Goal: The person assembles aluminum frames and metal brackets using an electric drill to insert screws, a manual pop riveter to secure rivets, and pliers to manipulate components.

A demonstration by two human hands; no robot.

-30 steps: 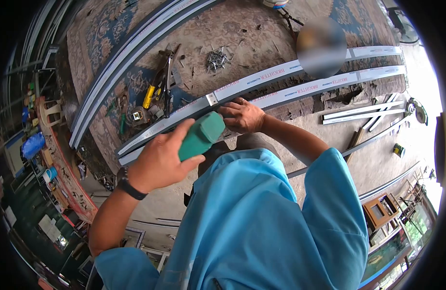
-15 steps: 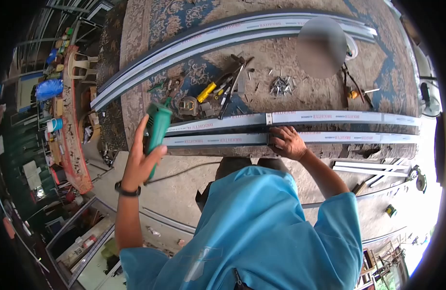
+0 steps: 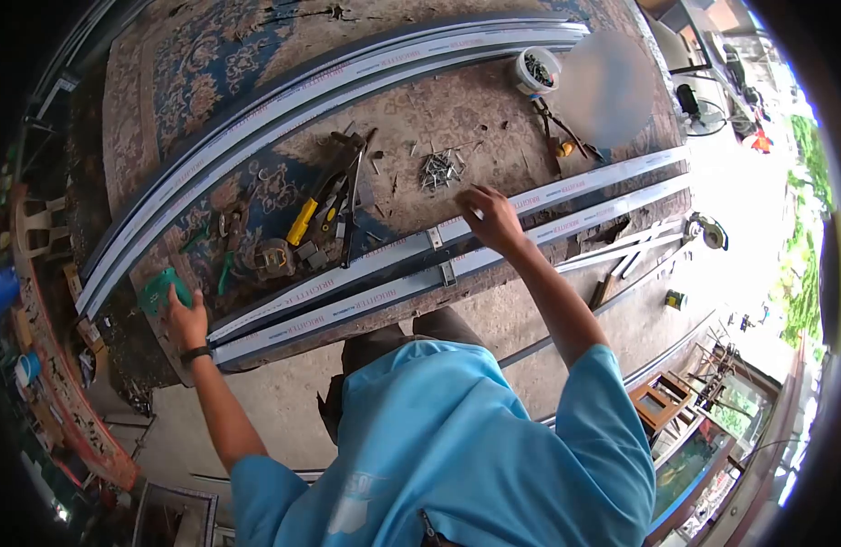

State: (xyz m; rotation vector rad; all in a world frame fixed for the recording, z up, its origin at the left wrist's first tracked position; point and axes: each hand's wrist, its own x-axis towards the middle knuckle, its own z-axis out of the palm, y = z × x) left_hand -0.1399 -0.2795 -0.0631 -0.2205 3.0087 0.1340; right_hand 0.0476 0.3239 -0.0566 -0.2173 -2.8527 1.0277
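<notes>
At the left end of the table, my left hand (image 3: 185,319) has its fingers on a green power tool (image 3: 161,290), which lies low at the table's edge. My right hand (image 3: 490,217) hovers with bent fingers over the upper of two near metal profiles (image 3: 557,190), just below a pile of screws (image 3: 441,170). What its fingertips hold, if anything, is too small to tell. Small metal brackets sit on the two profiles, one on the upper (image 3: 434,238) and one on the lower (image 3: 448,273), left of my right hand.
Long profiles (image 3: 329,82) curve across the table's far side. A white tub of screws (image 3: 538,71) stands at the back right, pliers (image 3: 566,146) below it. A yellow-handled tool (image 3: 302,221), a tape measure (image 3: 274,259) and other hand tools lie left of centre.
The view has turned and shifted right. My left hand has lowered the green tool to the table's left end. My right hand has lifted off the lower profile and moved toward the screws.
</notes>
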